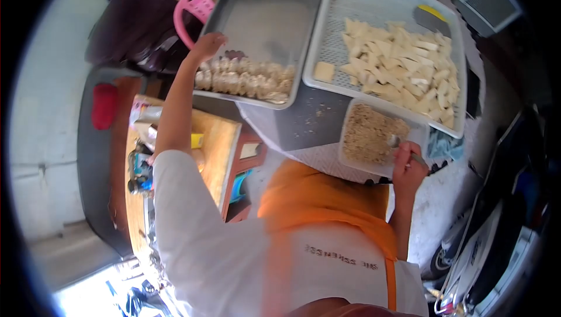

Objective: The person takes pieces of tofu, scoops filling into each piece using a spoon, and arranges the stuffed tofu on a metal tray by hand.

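My right hand is closed around the handle of a spoon, whose bowl dips into a crumbly brown filling. The filling lies in a clear plastic container at the table's near edge. Over the left side of a metal tray is my left hand, its fingers drawn together; whether they hold anything is hard to see. Rows of folded dumplings fill the tray's near end. A white perforated tray to the right holds a heap of pale dough wrappers.
A grey scraper with a yellow edge lies in the white tray. One square dough piece sits apart from the heap. Crumbs dot the grey tabletop. A pink plastic chair stands behind the metal tray, and a wooden table at left.
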`<state>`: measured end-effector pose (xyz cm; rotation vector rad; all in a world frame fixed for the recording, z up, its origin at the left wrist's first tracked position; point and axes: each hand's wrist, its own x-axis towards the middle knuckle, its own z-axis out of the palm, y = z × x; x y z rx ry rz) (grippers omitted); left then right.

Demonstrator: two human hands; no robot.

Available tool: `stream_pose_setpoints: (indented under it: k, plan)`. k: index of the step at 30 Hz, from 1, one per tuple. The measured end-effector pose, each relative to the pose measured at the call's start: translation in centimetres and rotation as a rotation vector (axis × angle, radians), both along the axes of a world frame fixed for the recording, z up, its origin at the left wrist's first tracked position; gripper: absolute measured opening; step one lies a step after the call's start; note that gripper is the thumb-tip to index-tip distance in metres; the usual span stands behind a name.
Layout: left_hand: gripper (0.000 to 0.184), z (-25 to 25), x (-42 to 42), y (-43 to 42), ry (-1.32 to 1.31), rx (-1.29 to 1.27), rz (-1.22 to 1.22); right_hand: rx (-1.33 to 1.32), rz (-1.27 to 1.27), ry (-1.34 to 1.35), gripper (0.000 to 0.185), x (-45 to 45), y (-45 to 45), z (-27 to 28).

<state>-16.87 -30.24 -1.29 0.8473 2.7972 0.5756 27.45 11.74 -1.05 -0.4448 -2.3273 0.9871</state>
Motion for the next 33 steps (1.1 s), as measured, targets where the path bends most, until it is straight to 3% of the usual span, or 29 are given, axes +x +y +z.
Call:
stream_pose_setpoints:
  k: [3, 7, 9, 13, 16, 19, 22, 25, 31, 33]
  plan:
    - [0.025, 1.2, 2.0, 9.2, 0.281, 0.189, -0.071, -0.051, -0.014, -0.011, 0.017, 0.0, 0.0, 0.0]
    - [0.030, 1.7, 5.2, 21.6, 0.466, 0.123, -0.327, -0.051, -0.025, -0.023, 0.015, 0.0, -0.1, -0.2]
    - [0.036, 0.6, 6.3, 27.0, 0.479, 0.231, -0.425, -0.036, -0.036, -0.010, 0.015, 0.0, -0.1, -0.3]
    - [0.053, 0.1, 8.3, 32.8, 0.362, 0.251, -0.350, 0.008, -0.052, -0.005, 0.014, 0.0, -0.2, -0.4]
    - [0.063, -0.4, 8.1, 34.2, 0.165, -0.006, -0.267, -0.011, -0.061, -0.010, 0.013, 0.2, -0.1, -0.7]
    - [0.052, 0.1, 8.7, 32.8, 0.297, -0.022, -0.296, 0.035, -0.051, -0.035, 0.012, 0.2, -0.1, -0.2]
    - [0.034, 0.5, 9.3, 31.5, 0.392, -0.209, -0.310, 0.041, -0.068, -0.007, 0.010, -0.1, -0.1, 0.0]
    - [0.018, -0.2, 10.2, 29.5, 0.583, -0.136, -0.409, 0.033, -0.061, 0.004, 0.009, -0.2, -0.1, 0.0]
    - [0.018, 1.1, 14.2, 26.7, 0.534, -0.124, -0.189, -0.022, -0.041, 0.024, 0.010, 0.2, -0.2, 0.0]
    - [0.018, 0.5, 14.8, 26.5, 0.596, -0.101, -0.232, 0.003, -0.044, 0.003, 0.010, 0.1, -0.2, 0.3]
